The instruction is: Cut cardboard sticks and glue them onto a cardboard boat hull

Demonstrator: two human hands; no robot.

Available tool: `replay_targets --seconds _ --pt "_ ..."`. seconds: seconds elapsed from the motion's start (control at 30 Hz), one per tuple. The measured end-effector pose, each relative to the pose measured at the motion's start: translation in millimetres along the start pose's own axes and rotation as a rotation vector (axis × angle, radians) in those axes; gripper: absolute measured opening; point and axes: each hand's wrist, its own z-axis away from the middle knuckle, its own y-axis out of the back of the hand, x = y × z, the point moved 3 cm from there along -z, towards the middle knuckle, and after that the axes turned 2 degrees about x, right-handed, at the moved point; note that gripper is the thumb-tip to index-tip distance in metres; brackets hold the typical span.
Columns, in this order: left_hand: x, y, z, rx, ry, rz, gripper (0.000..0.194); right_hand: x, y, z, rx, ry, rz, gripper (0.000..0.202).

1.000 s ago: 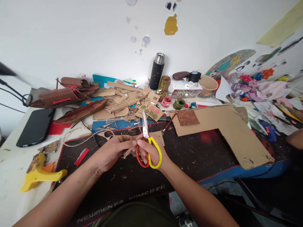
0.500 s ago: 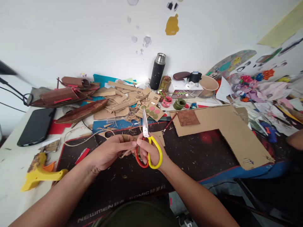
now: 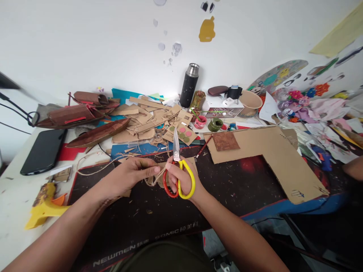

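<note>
My right hand (image 3: 184, 177) is closed around scissors (image 3: 177, 151) with one red and one yellow handle loop, their blades together and pointing away from me. Between its thumb and forefinger it also pinches a piece of twine (image 3: 152, 184), which hangs in a loop below my fingers. To the left, my left hand (image 3: 133, 174) has thumb and forefinger pressed together at the same twine. A longer strand of twine (image 3: 95, 173) curves across the mat on the left. Behind and under the hands lie pieces of cardboard, partly hidden.
Brown model boats (image 3: 99, 132), a phone (image 3: 44, 151) and a yellow glue gun (image 3: 47, 207) are on the left. Cardboard scraps (image 3: 147, 117) pile up behind, near a black flask (image 3: 189, 85) and paint pots (image 3: 214, 124). A large cardboard piece (image 3: 292, 162) lies right; another person's arm (image 3: 354, 168) shows there.
My left hand has shifted slightly left, away from the right fingers, and a loop of twine now shows between them. The scissors have tilted a little more upright.
</note>
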Motion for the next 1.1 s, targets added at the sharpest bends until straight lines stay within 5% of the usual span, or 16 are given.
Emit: replay_targets --seconds 0.17,0.57,1.1 --pt "5 8.2 -7 -0.011 -0.081 -0.117 0.040 -1 -3 -2 -0.045 0.007 -0.001 0.036" --pt "6 6.3 -7 -0.194 0.031 -0.028 0.032 -6 -6 -7 -0.064 -0.002 0.066 0.040" --pt "1 1.6 -7 -0.209 0.012 -0.027 0.026 0 -9 -14 -0.088 -0.042 -0.008 0.037"
